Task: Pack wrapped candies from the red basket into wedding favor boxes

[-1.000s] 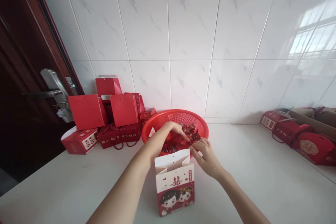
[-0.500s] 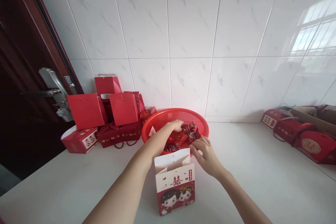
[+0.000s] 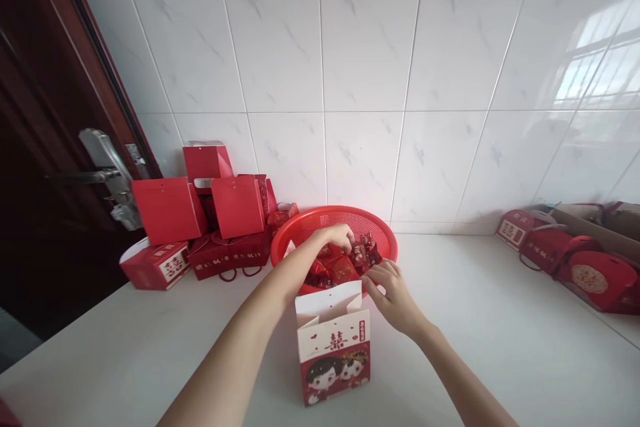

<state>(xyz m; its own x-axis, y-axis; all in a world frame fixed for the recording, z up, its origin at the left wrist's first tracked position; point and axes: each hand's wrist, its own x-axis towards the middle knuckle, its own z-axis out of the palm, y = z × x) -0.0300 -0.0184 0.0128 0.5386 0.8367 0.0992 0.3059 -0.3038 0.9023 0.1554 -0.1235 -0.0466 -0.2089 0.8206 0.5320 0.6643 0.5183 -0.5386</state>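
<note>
Starting at your far left, you have a dark brown door (image 3: 35, 93) with a metal handle (image 3: 103, 173). Next to it, on the white desk (image 3: 95, 353), a pile of red boxes (image 3: 167, 210) is stacked in front of the tiled wall (image 3: 360, 47), one of the lower ones with cord loops hanging at its front. Right of the pile stands the round red basket (image 3: 300, 230), a perforated one, with red and dark red wrapped packets (image 3: 343, 269) inside. Your left hand (image 3: 341, 236) reaches over the basket's left side, its fingers bent down among the packets; you cannot tell from this view whether that grip has closed on one. In front of the basket, between your forearms, the white and red paper box (image 3: 335, 347) stands upright on the desk, its top open and two cartoon heads printed on its front. Your right hand (image 3: 393, 287) is at the basket's front right edge, just beside the paper box's top corner, fingers curled; their tips are unclear, so you cannot tell whether this grip clasps anything. Well apart, at your far right, more red boxes (image 3: 590, 280) sit before a brown cardboard box (image 3: 595, 230).
</note>
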